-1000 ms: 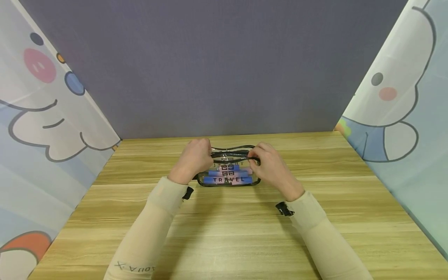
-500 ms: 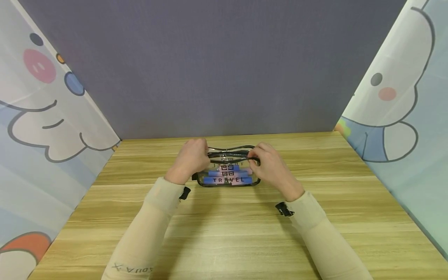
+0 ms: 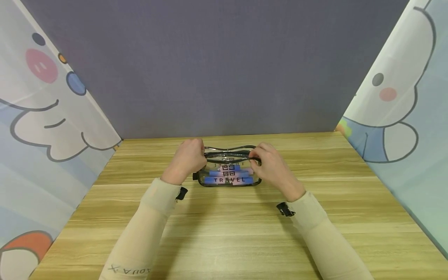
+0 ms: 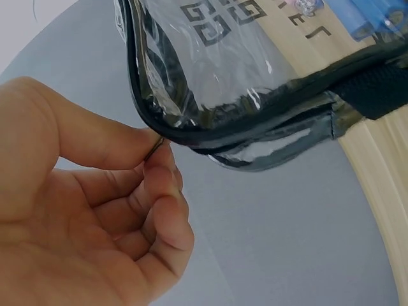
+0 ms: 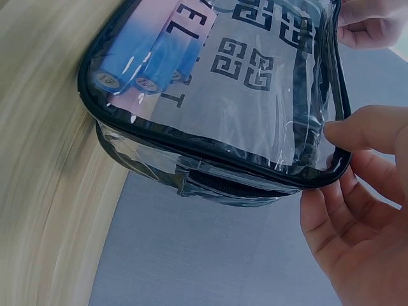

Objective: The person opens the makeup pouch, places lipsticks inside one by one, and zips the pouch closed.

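Note:
A clear travel pouch with black piping and dark "TRAVEL" lettering stands upright on the wooden table. Several blue-and-pink cylinders lie inside it, visible through the plastic. At the pouch's top left corner, my left hand pinches a small dark zipper pull between thumb and index finger. My right hand grips the top right corner, its thumb pressed on the clear face. Between the hands the black top edges bow apart. Whether the zipper is fully parted is hard to tell.
The wooden table extends around the pouch. Behind it rises a grey panel. Cartoon-printed curtains flank both sides. A black tab sits on the pouch's left side.
My left hand has slid a little to the left along the pouch's top edge, still pinching the zipper pull. My right hand and the pouch have stayed nearly in place.

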Available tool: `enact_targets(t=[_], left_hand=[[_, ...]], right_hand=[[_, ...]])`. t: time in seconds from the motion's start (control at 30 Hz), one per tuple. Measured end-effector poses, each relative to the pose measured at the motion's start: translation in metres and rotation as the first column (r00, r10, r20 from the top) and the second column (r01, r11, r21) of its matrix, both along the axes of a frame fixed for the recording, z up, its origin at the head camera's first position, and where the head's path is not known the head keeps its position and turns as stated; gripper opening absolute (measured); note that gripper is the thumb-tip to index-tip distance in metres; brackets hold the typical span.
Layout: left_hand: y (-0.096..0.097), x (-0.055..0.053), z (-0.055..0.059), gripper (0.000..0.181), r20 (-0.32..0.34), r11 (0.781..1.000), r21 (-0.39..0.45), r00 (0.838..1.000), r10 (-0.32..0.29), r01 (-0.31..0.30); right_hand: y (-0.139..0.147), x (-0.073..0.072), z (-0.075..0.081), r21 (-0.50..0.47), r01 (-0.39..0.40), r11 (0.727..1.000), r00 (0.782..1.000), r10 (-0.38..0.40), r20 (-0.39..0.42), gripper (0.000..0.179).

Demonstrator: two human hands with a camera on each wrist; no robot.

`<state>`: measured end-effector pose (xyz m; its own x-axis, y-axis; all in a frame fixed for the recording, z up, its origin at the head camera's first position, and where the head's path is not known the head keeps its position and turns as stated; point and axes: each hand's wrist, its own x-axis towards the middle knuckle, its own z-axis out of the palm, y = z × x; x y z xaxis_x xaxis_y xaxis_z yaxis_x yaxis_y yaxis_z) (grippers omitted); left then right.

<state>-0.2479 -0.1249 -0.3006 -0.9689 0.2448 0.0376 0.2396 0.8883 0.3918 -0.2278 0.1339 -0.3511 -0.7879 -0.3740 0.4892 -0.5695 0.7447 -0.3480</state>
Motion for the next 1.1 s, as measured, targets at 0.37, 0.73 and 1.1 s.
enact_targets(t=[0.37, 0.73, 1.1], left_hand=[[-0.008, 0.0, 0.0, 0.024, 0.009, 1.0, 0.002, 1.0, 0.016, -0.016], [-0.013, 0.0, -0.001, 0.026, 0.017, 0.999, -0.003, 0.999, 0.035, -0.035], [-0.019, -0.002, -0.004, 0.026, 0.017, 0.999, -0.003, 0.999, 0.05, -0.05]], right_hand=[[0.001, 0.001, 0.001, 0.002, 0.006, 1.0, 1.0, -0.006, 0.004, 0.01], [0.0, 0.0, 0.0, 0.003, 0.001, 1.0, 1.0, -0.001, -0.013, 0.01], [0.0, 0.0, 0.0, 0.001, -0.001, 1.0, 1.0, 0.001, -0.011, 0.01]])
